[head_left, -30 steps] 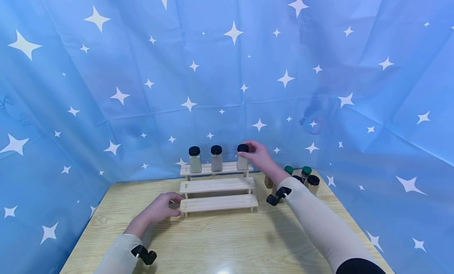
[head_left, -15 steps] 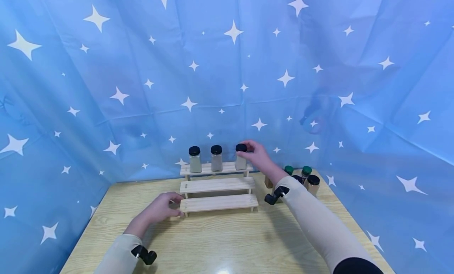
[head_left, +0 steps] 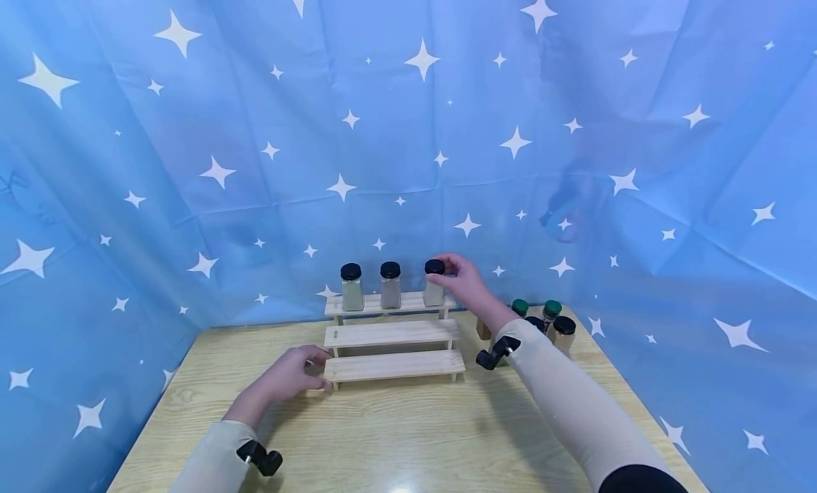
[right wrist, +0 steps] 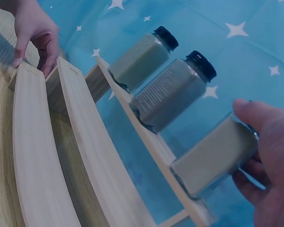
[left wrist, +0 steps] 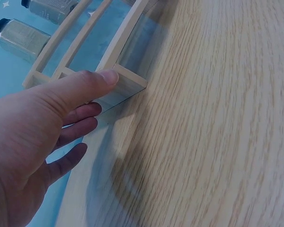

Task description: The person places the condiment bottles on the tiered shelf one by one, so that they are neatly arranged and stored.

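One jar (head_left: 432, 293) stands on the top tier of the rack (head_left: 392, 333), near its right end, slightly farther left than a second ago (a small slide; over the last half second it looks unmoved). It is clear glass, squarish, black-capped and holds pale powder. The right hand (head_left: 464, 279) grips it around the upper part, thumb in front. Left along the same tier stand the middle jar (head_left: 391, 289) and the left jar (head_left: 352, 291), both black-capped. The left hand (head_left: 290, 374) holds the rack's left end, thumb at the lowest tier, as before. Beyond the right forearm, partly hidden, a cluster of jars (head_left: 564, 331) with green and black caps stands on the table (head_left: 396, 429).
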The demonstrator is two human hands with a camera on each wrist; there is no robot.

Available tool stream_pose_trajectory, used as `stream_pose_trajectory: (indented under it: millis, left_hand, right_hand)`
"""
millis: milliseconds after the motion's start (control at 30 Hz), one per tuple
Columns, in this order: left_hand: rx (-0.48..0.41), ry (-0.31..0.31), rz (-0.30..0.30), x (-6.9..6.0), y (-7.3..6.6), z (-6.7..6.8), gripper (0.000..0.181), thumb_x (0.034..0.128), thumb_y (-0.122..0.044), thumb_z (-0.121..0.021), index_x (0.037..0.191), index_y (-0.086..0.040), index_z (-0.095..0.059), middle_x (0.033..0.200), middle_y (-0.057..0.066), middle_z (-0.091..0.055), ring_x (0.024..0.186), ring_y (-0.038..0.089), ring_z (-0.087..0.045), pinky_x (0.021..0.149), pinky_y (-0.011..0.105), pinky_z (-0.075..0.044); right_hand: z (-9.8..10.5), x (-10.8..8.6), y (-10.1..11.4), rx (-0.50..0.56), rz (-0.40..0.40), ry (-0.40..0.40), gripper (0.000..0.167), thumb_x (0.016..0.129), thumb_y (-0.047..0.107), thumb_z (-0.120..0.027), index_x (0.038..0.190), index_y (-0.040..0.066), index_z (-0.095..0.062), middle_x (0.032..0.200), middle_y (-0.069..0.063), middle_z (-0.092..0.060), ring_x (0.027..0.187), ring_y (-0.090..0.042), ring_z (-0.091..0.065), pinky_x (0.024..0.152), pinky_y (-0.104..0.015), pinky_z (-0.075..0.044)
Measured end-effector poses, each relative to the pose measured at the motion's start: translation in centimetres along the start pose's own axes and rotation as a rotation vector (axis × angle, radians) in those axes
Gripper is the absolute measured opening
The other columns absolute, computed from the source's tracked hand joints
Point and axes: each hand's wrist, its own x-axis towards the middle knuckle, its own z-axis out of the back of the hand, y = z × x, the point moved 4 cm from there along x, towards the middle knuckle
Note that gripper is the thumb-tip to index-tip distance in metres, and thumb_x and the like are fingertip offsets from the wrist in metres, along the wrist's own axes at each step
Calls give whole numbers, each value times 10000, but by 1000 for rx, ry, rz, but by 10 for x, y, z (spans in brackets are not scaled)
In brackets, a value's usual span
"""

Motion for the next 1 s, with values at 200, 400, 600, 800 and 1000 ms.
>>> stream_pose_trajectory:
  millis: [200, 400, 600, 800, 1000]
  left_hand:
    - [-11, 4, 12, 1, 1, -1, 580, 858, -299, -982, 1342, -74, -756, 1280, 67, -751, 1201, 315, -699, 1084, 576, -568]
    - [1, 2, 6, 2, -2, -1, 582, 855, -302, -983, 1336, -66, -756, 1260, 65, -755, 1186, 316, -705, 1072, 575, -575]
    - [9, -7, 9, 3, -2, 0, 575, 844, -294, -990, 1321, -67, -763, 1235, 48, -759, 1169, 310, -711, 1066, 581, -577]
    - [-1, 1, 16, 2, 0, 0, 586, 842, -293, -990, 1332, -71, -758, 1248, 58, -755, 1176, 313, -706, 1070, 583, -576]
    - [-14, 4, 14, 1, 0, 1, 576, 843, -273, -988, 1331, -71, -757, 1257, 67, -755, 1182, 327, -704, 1073, 594, -574]
  right_hand:
    - [3, -1, -1, -30, -1, 5, 496, 1015, 292, -850, 1441, 108, -677, 1269, -115, -692, 1223, -308, -643, 1014, -493, -582]
    - [9, -6, 3, -14, -23, 22, 593, 997, 327, -869, 1501, 121, -634, 1367, -124, -667, 1307, -335, -617, 1087, -561, -554]
    - [22, -13, -1, -16, -36, 45, 728, 1012, 367, -847, 1594, 64, -531, 1473, -133, -618, 1372, -348, -588, 1115, -572, -543]
    - [34, -25, -1, -77, -40, 57, 665, 1023, 375, -833, 1561, 90, -564, 1501, -155, -610, 1403, -399, -570, 1116, -588, -536]
    - [48, -40, 0, -148, -42, 82, 590, 1032, 371, -823, 1508, 103, -601, 1497, -155, -620, 1405, -414, -571, 1119, -592, -539]
